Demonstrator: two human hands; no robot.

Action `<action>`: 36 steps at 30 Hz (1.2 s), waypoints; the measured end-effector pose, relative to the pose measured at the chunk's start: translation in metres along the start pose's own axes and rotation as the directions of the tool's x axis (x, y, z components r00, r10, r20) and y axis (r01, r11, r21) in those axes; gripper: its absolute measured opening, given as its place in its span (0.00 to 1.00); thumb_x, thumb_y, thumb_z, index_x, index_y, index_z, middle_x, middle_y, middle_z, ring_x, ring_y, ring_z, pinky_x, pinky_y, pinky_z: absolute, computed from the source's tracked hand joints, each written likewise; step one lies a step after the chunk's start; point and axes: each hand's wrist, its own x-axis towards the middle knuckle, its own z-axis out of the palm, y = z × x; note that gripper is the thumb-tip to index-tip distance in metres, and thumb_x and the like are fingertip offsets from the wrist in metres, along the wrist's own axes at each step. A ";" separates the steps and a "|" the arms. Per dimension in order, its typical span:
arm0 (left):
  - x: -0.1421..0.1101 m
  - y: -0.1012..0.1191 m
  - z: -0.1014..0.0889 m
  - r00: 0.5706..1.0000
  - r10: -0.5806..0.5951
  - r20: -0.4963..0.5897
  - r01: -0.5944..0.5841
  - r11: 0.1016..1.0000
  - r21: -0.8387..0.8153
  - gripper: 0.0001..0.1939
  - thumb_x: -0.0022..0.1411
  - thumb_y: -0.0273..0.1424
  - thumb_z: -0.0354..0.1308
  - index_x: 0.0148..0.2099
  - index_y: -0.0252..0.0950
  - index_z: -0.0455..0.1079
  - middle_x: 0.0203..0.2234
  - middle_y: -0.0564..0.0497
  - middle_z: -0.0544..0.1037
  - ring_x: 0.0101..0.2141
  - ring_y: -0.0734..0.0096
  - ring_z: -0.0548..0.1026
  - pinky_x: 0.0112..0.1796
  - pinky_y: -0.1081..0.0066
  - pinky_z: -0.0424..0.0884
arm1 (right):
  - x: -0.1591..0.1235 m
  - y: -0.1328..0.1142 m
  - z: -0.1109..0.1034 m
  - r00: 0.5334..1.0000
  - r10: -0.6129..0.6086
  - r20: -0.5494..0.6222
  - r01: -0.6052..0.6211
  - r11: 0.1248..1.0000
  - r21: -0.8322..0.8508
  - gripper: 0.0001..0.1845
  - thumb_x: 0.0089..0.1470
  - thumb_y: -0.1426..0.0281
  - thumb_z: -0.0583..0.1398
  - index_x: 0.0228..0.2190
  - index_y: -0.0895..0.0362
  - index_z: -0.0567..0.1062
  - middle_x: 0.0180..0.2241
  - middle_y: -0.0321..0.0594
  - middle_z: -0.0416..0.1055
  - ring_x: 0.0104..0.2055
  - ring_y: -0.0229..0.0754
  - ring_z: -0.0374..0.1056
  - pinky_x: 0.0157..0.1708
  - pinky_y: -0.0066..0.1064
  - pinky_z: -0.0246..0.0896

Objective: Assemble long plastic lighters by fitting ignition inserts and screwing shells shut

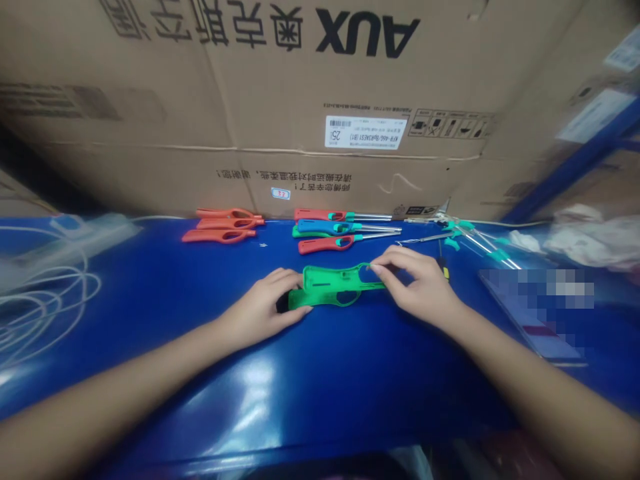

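Two green plastic halves of a gas lighter casing are in front of me over the blue tabletop. The upper half (327, 279) shows its hollow inner side. Just below, overlapping it, is the lower half (320, 298), with a trigger loop at its right. My left hand (260, 305) grips the left ends of the halves between thumb and fingers. At the right end, my right hand (423, 283) has thumb and forefinger pinched at the loop of the upper half. Whether a small part sits in that pinch is too blurred to tell.
Several orange casings (220, 225) lie at back left. Assembled lighters (327, 245) with metal tubes lie behind my hands. Tubes with teal parts (480, 240), a notebook-like flat object (535, 320) and white plastic (585, 237) are right. Coiled white tubing (45, 293) is left; a cardboard box (280, 87) stands behind.
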 end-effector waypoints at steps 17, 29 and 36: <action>0.003 -0.001 -0.002 0.999 0.033 0.010 -0.033 0.999 0.009 0.21 0.68 0.44 0.59 0.59 0.41 0.70 0.52 0.45 0.76 0.52 0.59 0.74 0.53 0.60 0.73 | -0.002 -0.008 -0.001 0.827 0.021 0.562 0.063 0.990 -0.130 0.13 0.63 0.63 0.60 0.29 0.56 0.71 0.30 0.36 0.70 0.31 0.37 0.63 0.30 0.28 0.53; -0.008 0.054 -0.005 0.988 0.037 0.152 -0.069 0.974 0.215 0.23 0.69 0.46 0.55 0.62 0.44 0.68 0.57 0.45 0.74 0.56 0.52 0.72 0.54 0.51 0.71 | 0.009 0.073 -0.053 0.884 0.468 -0.003 -0.345 0.648 -0.679 0.17 0.61 0.70 0.55 0.48 0.59 0.77 0.51 0.55 0.69 0.57 0.60 0.61 0.56 0.50 0.58; -0.009 0.035 0.008 0.987 0.126 0.100 -0.143 0.971 0.192 0.19 0.68 0.43 0.58 0.58 0.43 0.71 0.56 0.48 0.75 0.57 0.56 0.72 0.55 0.54 0.70 | 0.005 0.110 -0.052 0.692 0.671 -0.266 -0.627 0.376 -0.682 0.19 0.57 0.70 0.58 0.50 0.53 0.78 0.55 0.55 0.63 0.57 0.63 0.58 0.50 0.51 0.61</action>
